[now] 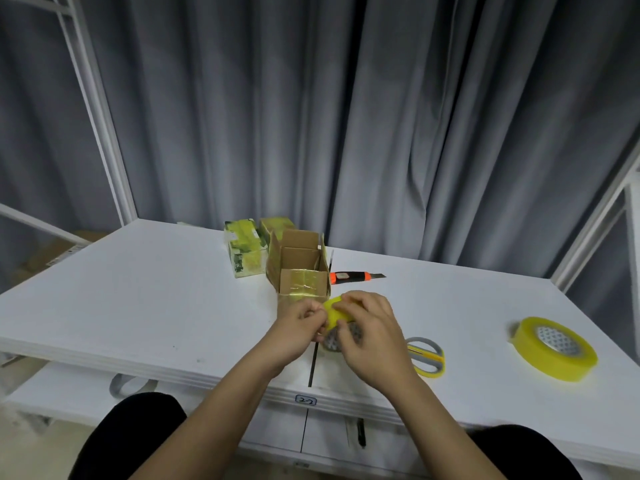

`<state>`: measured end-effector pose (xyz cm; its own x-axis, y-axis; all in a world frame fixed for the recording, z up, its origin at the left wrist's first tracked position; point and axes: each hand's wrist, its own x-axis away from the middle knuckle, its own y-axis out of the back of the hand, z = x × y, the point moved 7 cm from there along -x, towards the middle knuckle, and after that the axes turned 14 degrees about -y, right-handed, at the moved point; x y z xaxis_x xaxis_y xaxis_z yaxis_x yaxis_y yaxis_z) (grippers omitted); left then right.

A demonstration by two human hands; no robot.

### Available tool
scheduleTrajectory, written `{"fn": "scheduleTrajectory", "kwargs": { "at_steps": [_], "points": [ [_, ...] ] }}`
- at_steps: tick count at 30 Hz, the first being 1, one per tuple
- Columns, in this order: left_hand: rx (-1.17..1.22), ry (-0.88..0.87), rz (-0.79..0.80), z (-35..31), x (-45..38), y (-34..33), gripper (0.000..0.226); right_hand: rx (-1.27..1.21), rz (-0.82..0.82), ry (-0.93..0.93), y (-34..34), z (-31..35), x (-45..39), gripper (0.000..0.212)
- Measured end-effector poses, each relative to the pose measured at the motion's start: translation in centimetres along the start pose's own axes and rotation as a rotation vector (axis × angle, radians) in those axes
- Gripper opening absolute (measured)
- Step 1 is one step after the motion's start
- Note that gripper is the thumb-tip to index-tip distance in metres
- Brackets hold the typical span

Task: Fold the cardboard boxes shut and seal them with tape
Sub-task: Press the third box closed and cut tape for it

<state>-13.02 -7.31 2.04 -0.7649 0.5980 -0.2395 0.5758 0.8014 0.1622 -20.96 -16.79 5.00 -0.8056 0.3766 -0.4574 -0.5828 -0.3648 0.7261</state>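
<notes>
**Cardboard box open, tape end being picked loose**

White table (138, 306) carries all the work, with a grey curtain (381, 116) hanging behind it. At the far middle stand two taped boxes (247, 251), wrapped in yellow tape on the faces that show, side by side and seemingly touching; I judge these finished. Just in front of them sits the open box (299, 268), upright, flaps raised, with shiny tape across its near face. Its top is neither folded nor sealed.

To the right, well apart from the boxes, a spare tape roll (554, 348) lies flat on the table. Scissors (427, 355) with grey and yellow handles lie near the front edge, just beside the right wrist. A utility knife (356, 277), orange and black, blade out, lies just right of the open box.

Both hands are raised in front of the open box, working a smaller yellow tape roll (337, 317). The right hand (367, 327) has its fingers curled over the roll, holding it. The left hand (298, 327) has its fingertips pressed together at the roll's left edge, apparently pinching at the tape end; whether a strip is free I cannot tell.

Assessment: two boxes appear done, one remains. Left to do: pull tape, fold the flaps down, seal the top seam, cut.
</notes>
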Motion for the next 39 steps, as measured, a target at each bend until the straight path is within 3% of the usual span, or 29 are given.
{"fn": "scheduleTrajectory", "kwargs": {
  "at_steps": [3, 6, 10, 14, 18, 20, 23, 27, 31, 36, 39],
  "points": [
    [-0.005, 0.019, -0.082, 0.6, -0.4, -0.1, 0.021, -0.001, 0.048, 0.011, -0.9, 0.1, 0.2, 0.039],
    [0.055, 0.053, -0.126, 0.9, -0.7, -0.5, 0.018, -0.030, 0.030, -0.035, -1.7, -0.1, 0.0, 0.032],
    [0.096, 0.097, -0.148, 1.4, -0.8, -0.9, 0.016, -0.231, -0.002, -0.178, -2.0, -1.2, -0.3, 0.015],
    [0.127, 0.098, -0.179, 2.0, -0.4, -0.7, 0.016, -0.417, 0.018, -0.303, -2.5, -2.1, -0.7, 0.024],
    [0.308, 0.078, -0.180, 2.0, -0.3, 0.0, 0.008, -0.656, 0.012, -0.397, -1.6, -3.9, -1.3, 0.025],
    [0.245, -0.011, -0.123, 1.5, -0.2, 0.3, 0.007, -0.813, 0.050, -0.392, -0.9, -4.3, -1.8, 0.021],
    [0.136, -0.124, 0.088, 0.8, 0.1, -1.3, 0.025, -0.861, 0.053, -0.391, 0.0, -4.9, -2.6, 0.016],
    [-0.199, -0.311, 0.254, -0.5, 0.5, -2.9, 0.007, -0.774, 0.044, -0.468, 0.3, -6.1, -3.5, 0.012],
    [-0.454, -0.388, 0.188, -0.1, 0.6, -2.8, 0.024, -0.697, -0.054, -0.499, 1.0, -6.9, -3.8, 0.021],
    [-0.513, -0.265, 0.113, 1.1, -1.1, -2.7, 0.032, -0.785, -0.251, -0.463, 2.7, -7.1, -2.7, 0.020],
    [-0.406, -0.199, 0.028, 2.1, -1.7, -2.3, 0.033, -0.782, -0.255, -0.382, 3.8, -6.4, -3.2, 0.017]
  ]
}}
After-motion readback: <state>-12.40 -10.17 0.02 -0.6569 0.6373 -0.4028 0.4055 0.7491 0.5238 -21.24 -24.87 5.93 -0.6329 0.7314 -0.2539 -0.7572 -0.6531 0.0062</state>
